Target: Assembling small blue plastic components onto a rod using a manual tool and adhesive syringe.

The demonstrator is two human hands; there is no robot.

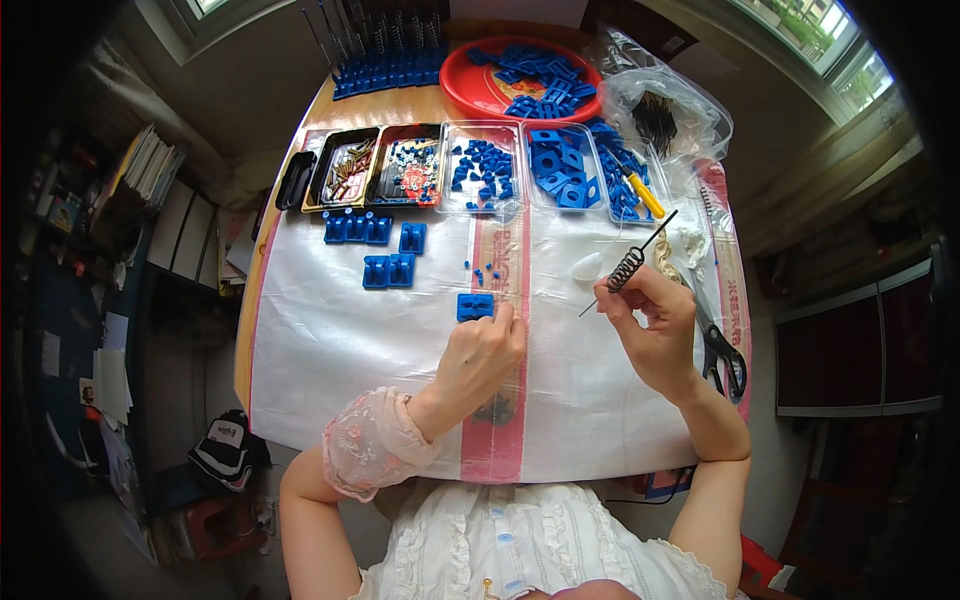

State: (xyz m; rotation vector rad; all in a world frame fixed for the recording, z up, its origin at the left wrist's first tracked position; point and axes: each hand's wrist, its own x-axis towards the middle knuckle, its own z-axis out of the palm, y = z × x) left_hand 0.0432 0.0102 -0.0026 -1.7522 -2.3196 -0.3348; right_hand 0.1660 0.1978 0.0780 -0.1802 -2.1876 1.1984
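**Spring on a rod in one hand, blue block under the other**

On the white plastic sheet (350,350) that covers the table, the left hand (480,350) rests with its fingers curled down, the fingertips touching the near edge of a small blue plastic block (474,305). Whether it actually grips the block cannot be told; the knuckles hide the contact.

Just to the right, the right hand (655,330) is raised a little above the sheet, thumb and forefinger pinched on a thin dark rod (660,228) that carries a coiled black spring (626,268). The rod slants from lower left to upper right, the spring sitting just above the fingertips.

Beyond the hands, more blue blocks (388,270) lie in small groups on the sheet, with a few tiny blue bits (480,272) scattered between them and the held block. Farther back stands a row of shallow trays (440,165) filled with small parts, blue pieces in the clear ones. Behind these sits a red round dish (470,85) heaped with blue parts, and beside it a clear plastic bag (660,100). A yellow-handled tool (645,195) lies in the rightmost tray. Black-handled scissors (725,350) lie on the sheet just right of the right hand.
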